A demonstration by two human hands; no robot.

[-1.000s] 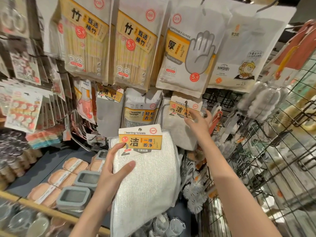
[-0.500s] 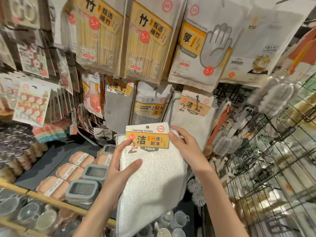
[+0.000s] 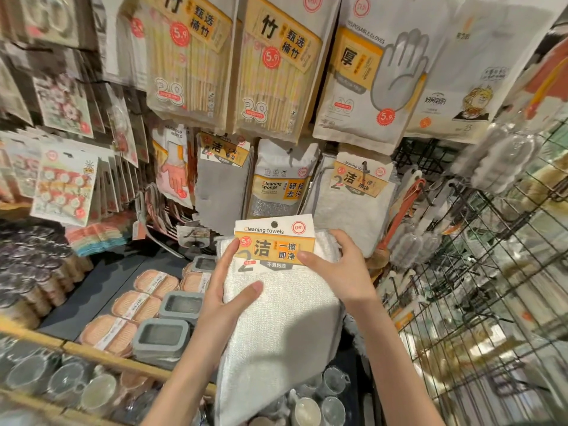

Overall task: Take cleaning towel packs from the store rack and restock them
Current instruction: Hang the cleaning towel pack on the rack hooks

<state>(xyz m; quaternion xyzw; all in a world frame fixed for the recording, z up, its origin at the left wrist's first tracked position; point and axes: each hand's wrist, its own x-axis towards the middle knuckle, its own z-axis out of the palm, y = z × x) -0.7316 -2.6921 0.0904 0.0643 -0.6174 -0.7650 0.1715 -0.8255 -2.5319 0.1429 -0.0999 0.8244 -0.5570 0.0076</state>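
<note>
A white cleaning towel pack [image 3: 285, 318] with an orange and white header card is held in front of the rack. My left hand [image 3: 227, 290] grips its left edge, thumb across the cloth. My right hand [image 3: 341, 269] grips the top right corner, thumb on the card. Behind it, another white cleaning towel pack [image 3: 353, 207] hangs on a rack hook. Further left on the same row hangs a grey cloth pack [image 3: 219, 192].
Chopstick packs [image 3: 276, 66] and a disposable gloves pack [image 3: 372, 81] hang above. A cleaning sponge pack [image 3: 281, 182] hangs in between. Grey containers [image 3: 161, 336] and sponges lie on the lower shelf. A black wire rack [image 3: 479, 287] stands at the right. Glass cups [image 3: 64, 379] sit below.
My right hand left the hanging towel pack on the hook and came down to grip the top right corner of the pack in my left hand.
</note>
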